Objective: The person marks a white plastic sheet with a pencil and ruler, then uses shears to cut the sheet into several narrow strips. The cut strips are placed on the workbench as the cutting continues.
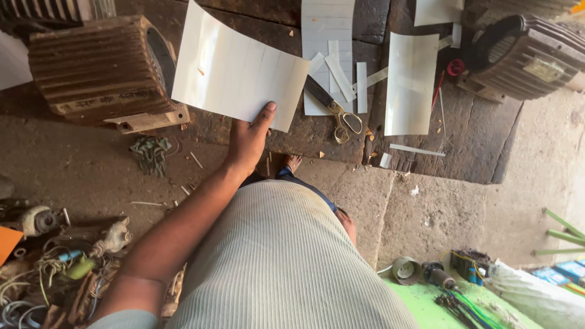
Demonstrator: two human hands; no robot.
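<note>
Head view: we note left hand [248, 139] pinching white sheet [239, 72] at lower edge, over stone slab [292, 134]; scissors [334, 109] just beside. Right hand unseen. We advise firm grip, sheet flat.

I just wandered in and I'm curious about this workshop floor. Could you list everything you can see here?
Large white paper sheet: one, white, held at its lower edge over the dark stone slab.
Narrower white sheet: one, white, lying on the slab to the right.
Thin white paper strips: several, white, beside the scissors.
Brass-handled scissors: one, dark blades, on the slab.
Ribbed motor housings: two, rusty brown at upper left, dark grey at upper right.
Tangled wires and parts: a heap, mixed colours, lower left.
Green board: one, bright green, lower right, with small parts and wires on it.
Left hand: grips the large sheet.
Right hand: not visible.
</note>
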